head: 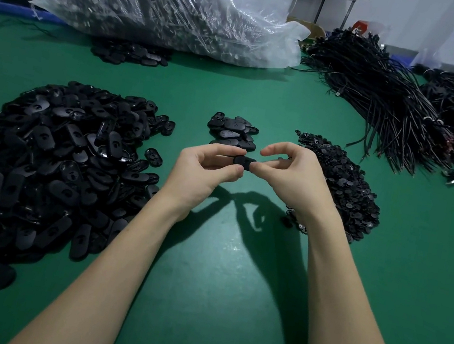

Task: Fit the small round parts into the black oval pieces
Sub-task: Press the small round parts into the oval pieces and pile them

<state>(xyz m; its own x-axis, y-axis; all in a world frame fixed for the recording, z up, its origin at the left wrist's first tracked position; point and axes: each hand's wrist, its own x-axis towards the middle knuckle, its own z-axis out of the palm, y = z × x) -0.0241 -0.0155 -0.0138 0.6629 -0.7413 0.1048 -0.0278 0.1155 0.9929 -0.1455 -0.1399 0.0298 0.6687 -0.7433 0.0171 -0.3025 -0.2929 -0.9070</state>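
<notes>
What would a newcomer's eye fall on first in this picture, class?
Two bare hands meet mid-table: the left hand and right hand pinch one black oval piece between them. A big heap of oval pieces lies left, a pile of small round parts right.

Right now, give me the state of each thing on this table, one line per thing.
Left hand: grips the oval piece.
Right hand: fingers pinch the oval piece's other end.
Oval piece: held above the table between both hands.
Oval pile: loose heap, at left.
Small stack: few ovals, behind the hands.
Round parts: loose heap, at right.
Plastic bag: full, lying on its side.
Cables: bundled, far right.
</notes>
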